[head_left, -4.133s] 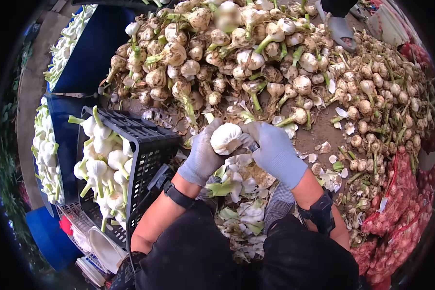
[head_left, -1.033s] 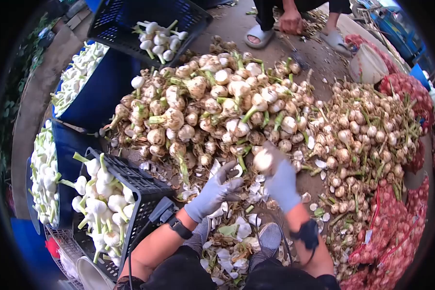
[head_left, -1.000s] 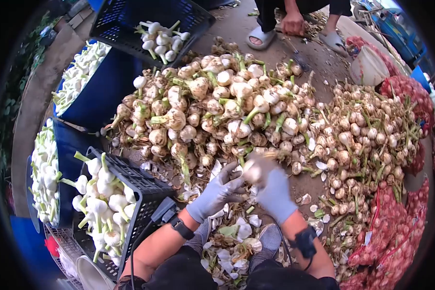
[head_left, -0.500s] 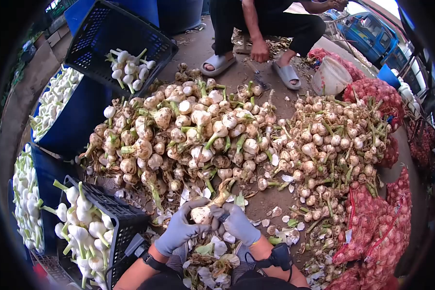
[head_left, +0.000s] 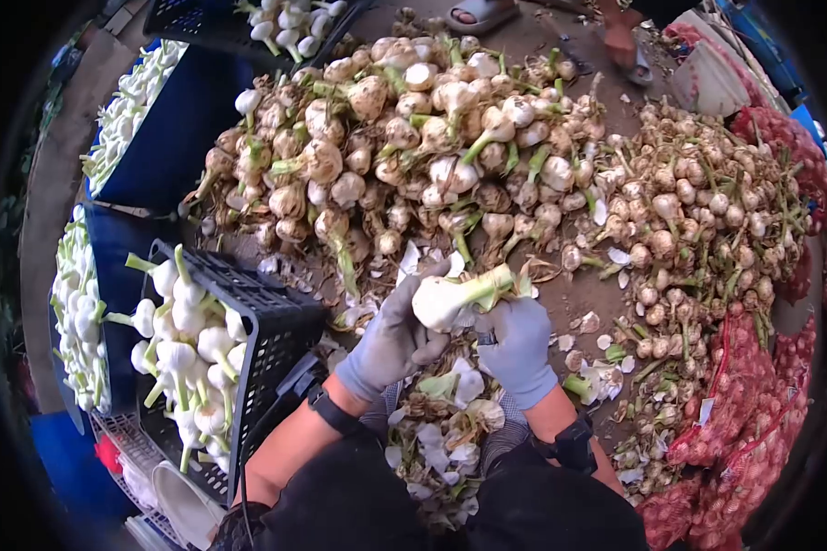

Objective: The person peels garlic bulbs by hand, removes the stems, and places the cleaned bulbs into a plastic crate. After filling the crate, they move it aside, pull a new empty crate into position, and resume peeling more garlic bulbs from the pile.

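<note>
In the head view a garlic bulb (head_left: 439,304), white with a thick pale green stem, lies across my left hand (head_left: 397,332), whose gloved fingers close around its underside. My right hand (head_left: 520,344), also in a grey glove, is closed at the stem side, against dry outer skin pulled back from the stem. A small dark edge like a blade shows beneath the right fingers; most of it is hidden. Beyond both hands lies a heap of untrimmed garlic (head_left: 413,138) with roots and soil. Peeled skins (head_left: 441,432) are piled between my knees.
A black crate (head_left: 276,321) of clean garlic stands at my left, with blue bins (head_left: 184,129) of garlic behind it. Smaller bulbs (head_left: 689,220) spread to the right, beside red mesh sacks (head_left: 735,413). Another person's hand (head_left: 620,44) and sandal (head_left: 481,16) show at the far side.
The view has tilted down. The bulb has gone from brownish, with dry skin around its stem, to white with a bare green stem. Its stem now points right, and my right hand has moved away from the bulb.
</note>
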Available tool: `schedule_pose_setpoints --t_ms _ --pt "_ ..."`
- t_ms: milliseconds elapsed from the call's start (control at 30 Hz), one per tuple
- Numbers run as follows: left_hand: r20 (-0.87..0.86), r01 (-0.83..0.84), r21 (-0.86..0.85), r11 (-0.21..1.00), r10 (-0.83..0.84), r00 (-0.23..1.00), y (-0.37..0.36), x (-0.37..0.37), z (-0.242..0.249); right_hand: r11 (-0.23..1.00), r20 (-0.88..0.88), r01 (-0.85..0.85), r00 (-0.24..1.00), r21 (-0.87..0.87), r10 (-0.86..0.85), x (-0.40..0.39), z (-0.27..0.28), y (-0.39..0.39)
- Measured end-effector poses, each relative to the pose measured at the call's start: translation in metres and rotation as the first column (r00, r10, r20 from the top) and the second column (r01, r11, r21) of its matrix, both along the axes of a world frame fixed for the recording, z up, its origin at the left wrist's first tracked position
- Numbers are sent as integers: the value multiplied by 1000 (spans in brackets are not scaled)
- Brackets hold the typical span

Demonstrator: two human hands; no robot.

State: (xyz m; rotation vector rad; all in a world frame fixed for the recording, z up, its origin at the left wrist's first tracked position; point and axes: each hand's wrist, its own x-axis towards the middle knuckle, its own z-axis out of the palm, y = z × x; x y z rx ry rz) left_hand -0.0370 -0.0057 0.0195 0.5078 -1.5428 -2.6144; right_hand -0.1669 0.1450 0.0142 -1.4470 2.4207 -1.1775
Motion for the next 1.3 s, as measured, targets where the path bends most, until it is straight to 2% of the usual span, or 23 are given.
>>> schedule_pose_setpoints --t_ms 133,167,200,233,333,400,467,500,600,633,667,733,767,800,833,867,900,1000,1067,1167,1200,1233,1300 --pt "115 -93 169 981 74 991 -1 2 1 999 -171 -31 985 39 38 6 3 -10" --pt "104 -90 315 945 60 993 -8 1 8 993 557 46 830 -111 24 10 10 -16" --pt "89 -80 455 887 44 995 -12 -2 18 965 969 209 220 -160 113 12 14 -19" --pt "137 -53 134 990 35 990 -9 -8 25 985 949 68 284 -160 135 6 -5 -15" --pt "193 27 -79 997 -11 981 -6 1 21 999 967 1 254 -39 37 3 -8 -14" --pt "277 76 -6 997 -72 958 -15 6 10 998 946 -17 319 -59 62 12 -10 -12" --pt "-62 -116 -506 854 98 993 -23 12 -28 994 889 -49 444 -97 109 28 -12 -4" --pt "374 17 -359 933 127 919 -30 1 -8 994 889 -70 444 -87 109 43 -30 4" --pt "119 -123 -454 883 197 973 -17 -6 1 1000 952 -22 305 8 -1 30 -3 -1" --pt "-158 -101 -708 699 -17 987 -21 -7 5 999 911 -42 409 -28 43 23 -6 -2" --pt "-156 -98 -708 700 -19 988 -21 -9 10 999 912 -40 408 -28 42 19 -2 -2" --pt "242 287 -559 778 -178 954 -19 -7 24 967 776 -223 629 122 47 18 14 1" --pt "315 260 -458 850 -119 942 -20 -2 18 932 603 -256 796 258 51 14 5 4" --pt "314 253 -464 849 -110 943 -19 0 17 932 601 -262 797 252 61 7 1 4" --pt "226 32 -123 992 -4 974 -15 3 17 942 468 -130 883 308 -31 1 -1 5" --pt "183 -174 253 952 130 975 -10 7 17 939 321 12 938 344 -129 -2 -2 6" --pt "90 -122 387 914 95 991 -8 14 10 926 302 3 945 378 -126 -3 -3 6" --pt "-16 -235 452 861 271 962 -14 16 8 765 143 -143 987 628 66 -6 -35 20" --pt "-46 -295 515 805 370 928 -28 16 25 668 388 -424 897 612 213 3 -10 27" --pt "74 -592 340 731 607 791 -35 23 37 386 674 -761 645 522 360 24 11 43" --pt "-24 -552 57 832 554 832 -43 34 38 288 678 -775 632 563 375 24 16 47" --pt "-5 -573 -82 816 574 819 -50 43 60 464 595 -669 737 580 320 21 18 49" --pt "-99 -642 -478 599 690 717 -56 70 98 512 273 -359 932 781 237 4 24 44"
